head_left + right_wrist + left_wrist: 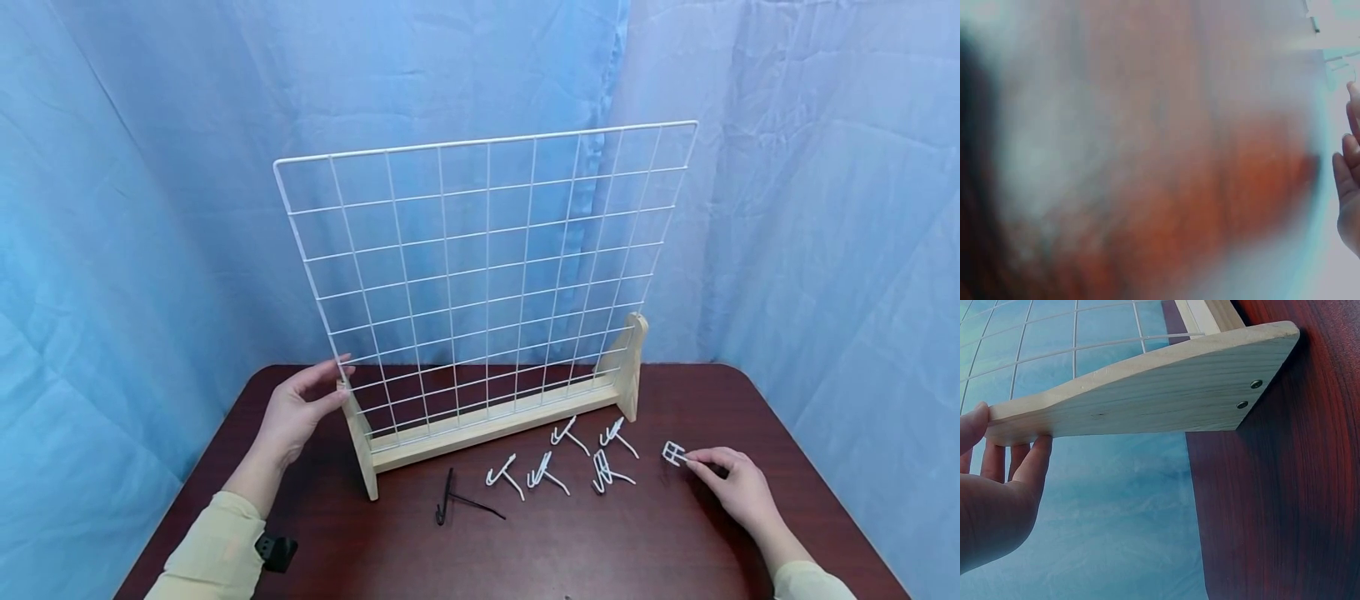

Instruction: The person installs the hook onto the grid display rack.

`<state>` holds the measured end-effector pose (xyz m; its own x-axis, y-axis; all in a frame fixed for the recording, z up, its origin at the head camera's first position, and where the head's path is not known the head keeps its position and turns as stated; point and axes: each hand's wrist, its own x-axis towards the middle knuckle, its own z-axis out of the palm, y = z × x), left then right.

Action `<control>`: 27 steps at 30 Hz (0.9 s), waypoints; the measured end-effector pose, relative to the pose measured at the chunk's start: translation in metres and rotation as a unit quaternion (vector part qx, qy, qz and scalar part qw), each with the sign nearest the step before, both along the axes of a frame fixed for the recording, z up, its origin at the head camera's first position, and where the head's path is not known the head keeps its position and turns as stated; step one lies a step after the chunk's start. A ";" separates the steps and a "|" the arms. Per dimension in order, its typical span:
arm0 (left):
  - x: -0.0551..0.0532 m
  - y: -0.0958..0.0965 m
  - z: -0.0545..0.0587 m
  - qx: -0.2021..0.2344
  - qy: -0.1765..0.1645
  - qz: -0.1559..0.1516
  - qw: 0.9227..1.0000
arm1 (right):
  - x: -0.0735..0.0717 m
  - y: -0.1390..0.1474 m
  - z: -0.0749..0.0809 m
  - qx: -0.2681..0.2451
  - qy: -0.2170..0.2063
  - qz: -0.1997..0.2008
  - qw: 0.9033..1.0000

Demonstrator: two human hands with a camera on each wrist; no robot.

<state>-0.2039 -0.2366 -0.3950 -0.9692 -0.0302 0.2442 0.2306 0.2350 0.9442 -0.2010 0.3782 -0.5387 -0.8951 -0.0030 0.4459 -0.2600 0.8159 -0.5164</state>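
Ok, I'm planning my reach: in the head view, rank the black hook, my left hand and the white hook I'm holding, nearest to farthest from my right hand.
1. White hook: pinched in the right hand.
2. Black hook: leftmost hook on the table.
3. Left hand: far left, holding the stand.

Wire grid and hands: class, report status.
Right hand pinching white hook; left hand gripping wooden stand. Wire grid standing in it. Six loose hooks in front.
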 end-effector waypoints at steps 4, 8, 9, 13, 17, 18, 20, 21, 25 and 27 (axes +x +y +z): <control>0.000 -0.001 -0.001 -0.001 0.000 -0.001 1.000 | -0.002 -0.005 0.008 -0.004 0.035 -0.001 0.999; 0.000 -0.002 -0.001 -0.002 -0.004 -0.002 1.000 | -0.004 -0.013 0.018 -0.009 0.074 -0.015 0.997; 0.000 -0.002 -0.001 -0.002 -0.004 -0.002 1.000 | -0.004 -0.015 0.020 -0.009 0.085 -0.018 0.996; 0.000 -0.001 -0.001 -0.001 -0.004 0.000 1.000 | -0.009 -0.027 0.034 -0.013 0.121 -0.036 0.992; 0.000 -0.001 -0.001 0.001 -0.002 0.002 1.000 | -0.013 -0.040 0.046 -0.029 0.135 -0.048 0.989; 0.000 -0.001 -0.001 0.002 -0.002 0.002 1.000 | -0.014 -0.043 0.049 -0.036 0.137 -0.052 0.989; 0.000 0.000 -0.001 0.002 -0.003 0.002 1.000 | -0.016 -0.050 0.055 -0.047 0.139 -0.062 0.987; 0.000 0.000 -0.001 0.002 -0.004 0.002 1.000 | -0.018 -0.053 0.057 -0.053 0.139 -0.067 0.987; 0.000 0.000 -0.001 -0.003 -0.008 0.005 1.000 | -0.022 -0.065 0.067 -0.069 0.139 -0.084 0.984; 0.001 0.000 -0.001 -0.006 -0.008 0.006 1.000 | -0.025 -0.071 0.072 -0.075 0.139 -0.088 0.984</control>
